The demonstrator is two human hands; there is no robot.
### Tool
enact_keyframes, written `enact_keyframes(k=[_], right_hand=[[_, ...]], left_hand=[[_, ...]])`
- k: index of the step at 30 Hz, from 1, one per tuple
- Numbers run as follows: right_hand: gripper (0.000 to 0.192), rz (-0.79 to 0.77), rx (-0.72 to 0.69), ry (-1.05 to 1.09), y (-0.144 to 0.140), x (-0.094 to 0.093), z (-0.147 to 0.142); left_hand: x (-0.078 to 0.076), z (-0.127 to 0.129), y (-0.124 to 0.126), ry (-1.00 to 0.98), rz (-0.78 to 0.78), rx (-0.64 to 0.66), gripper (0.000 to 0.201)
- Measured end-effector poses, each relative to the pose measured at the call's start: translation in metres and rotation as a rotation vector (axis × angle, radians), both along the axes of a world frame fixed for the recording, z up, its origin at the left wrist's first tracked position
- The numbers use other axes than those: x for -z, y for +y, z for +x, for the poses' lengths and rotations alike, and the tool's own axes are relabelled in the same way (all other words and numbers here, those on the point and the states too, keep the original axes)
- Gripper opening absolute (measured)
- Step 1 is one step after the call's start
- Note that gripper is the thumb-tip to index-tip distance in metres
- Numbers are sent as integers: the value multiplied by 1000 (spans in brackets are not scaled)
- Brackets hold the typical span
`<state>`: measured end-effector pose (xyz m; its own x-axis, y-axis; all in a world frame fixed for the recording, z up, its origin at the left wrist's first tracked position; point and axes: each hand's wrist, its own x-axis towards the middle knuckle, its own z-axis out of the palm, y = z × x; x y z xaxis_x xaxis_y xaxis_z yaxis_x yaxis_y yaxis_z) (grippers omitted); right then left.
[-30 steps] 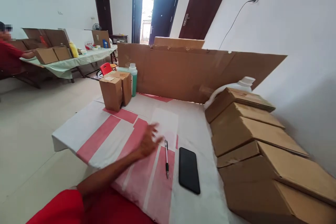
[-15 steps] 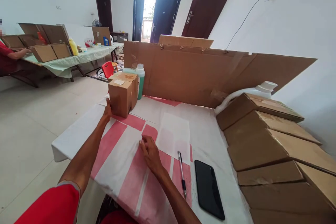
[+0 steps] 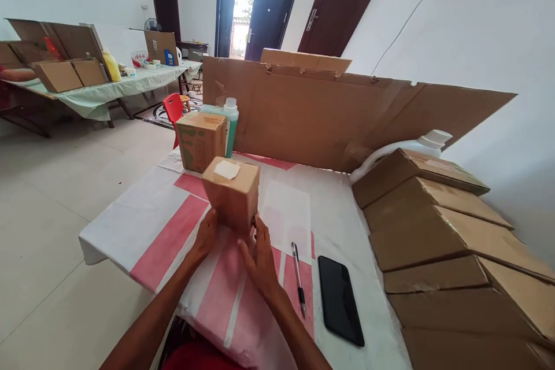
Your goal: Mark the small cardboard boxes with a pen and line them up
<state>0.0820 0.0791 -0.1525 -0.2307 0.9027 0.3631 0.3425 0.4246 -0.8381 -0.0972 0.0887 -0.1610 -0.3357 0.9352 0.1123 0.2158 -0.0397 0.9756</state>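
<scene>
A small brown cardboard box (image 3: 232, 191) with a white label on top stands tilted on the red-and-white table cover (image 3: 143, 214) in front of me. My left hand (image 3: 205, 238) grips its lower left side. My right hand (image 3: 259, 255) presses against its lower right edge. A second small box (image 3: 200, 140) stands behind it, next to a green bottle (image 3: 229, 121) with a white cap. A pen (image 3: 297, 277) and a black phone (image 3: 340, 299) lie just right of my right hand.
A long cardboard sheet (image 3: 347, 121) stands upright along the table's back. A slanted stack of flat cartons (image 3: 433, 243) fills the right side, with a white jug (image 3: 416, 147) behind it. Far left, another table (image 3: 87, 95) carries boxes, and another person's arm (image 3: 17, 74) rests there.
My left hand has pulled one small box from the back left of the table to just in front of me. My right hand has come up from the table cover against it.
</scene>
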Motion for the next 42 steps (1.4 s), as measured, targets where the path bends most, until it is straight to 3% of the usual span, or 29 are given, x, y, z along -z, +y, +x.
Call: enact_keyframes(k=[3,6,12,16,23,27,31,36,39,42], right_hand=[[71,35,28,-69,-48,8,14],[69,-58,111,-21,-72,14,25],[70,-280,268,203,-65,3,59],[71,-339,202,267,-51,-14,84],[77,-407,198,309,-42,-8,100],[82,-450,199,302,-41,-6,99],[74,-468,114,361,-45,-18,103],[77,-607,22,622,-56,-42,111],[68,-536,-43,679,-60,-58,113],[59,-446,-144,675,-61,-73,113]], left_hand=[[-10,10,-25,3,-9,21,76],[-23,25,-58,42,-23,51,69],[-32,60,-129,260,-9,185,55],[-29,74,-153,531,86,235,59],[-44,83,-147,839,308,232,76],[-50,83,-138,832,280,300,74],[-58,80,-132,746,291,352,72],[-93,72,-124,607,371,337,66],[-119,66,-113,517,406,301,61],[-137,62,-97,467,409,249,54]])
